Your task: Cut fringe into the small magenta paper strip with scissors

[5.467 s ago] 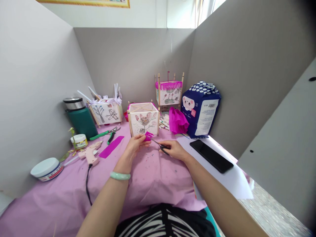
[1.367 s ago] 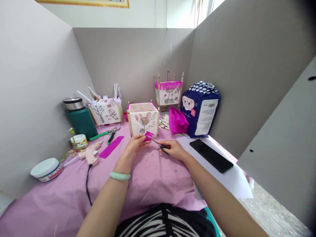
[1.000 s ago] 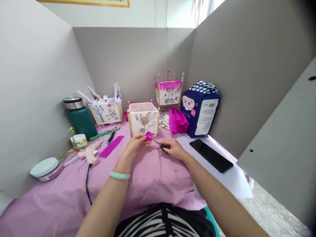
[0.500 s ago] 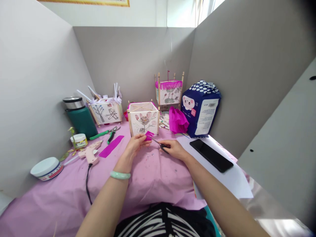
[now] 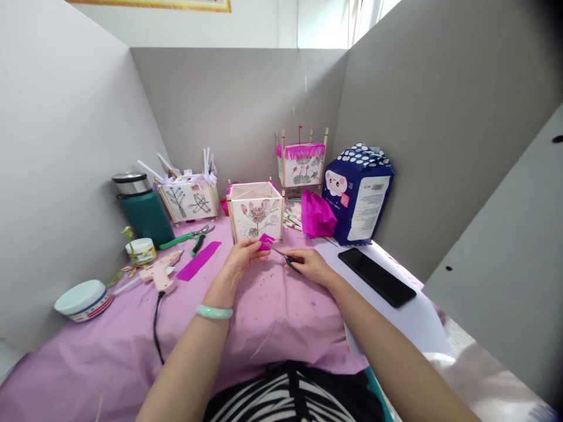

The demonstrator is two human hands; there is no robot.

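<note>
My left hand (image 5: 240, 262) pinches a small strip of magenta crepe paper (image 5: 265, 241) just above the purple cloth (image 5: 264, 316). My right hand (image 5: 310, 265) grips small black-handled scissors (image 5: 284, 256), whose blades point left at the strip's fringed edge. Both hands sit just in front of a square paper lantern with a flower drawing (image 5: 256, 212). A jade bangle (image 5: 214, 312) is on my left wrist.
On the left lie a hot glue gun (image 5: 160, 273) with its cord, green pliers (image 5: 187, 237), a magenta paper strip (image 5: 198, 261), a green flask (image 5: 143, 209) and a tape roll (image 5: 81, 300). A black phone (image 5: 376, 276) lies on white paper at right. Two more lanterns (image 5: 301, 164), crumpled magenta paper (image 5: 316, 215) and a blue pack (image 5: 357, 193) stand behind.
Almost nothing has moved. The hands stay in place while the scissors make small shifts at the strip's edge.
</note>
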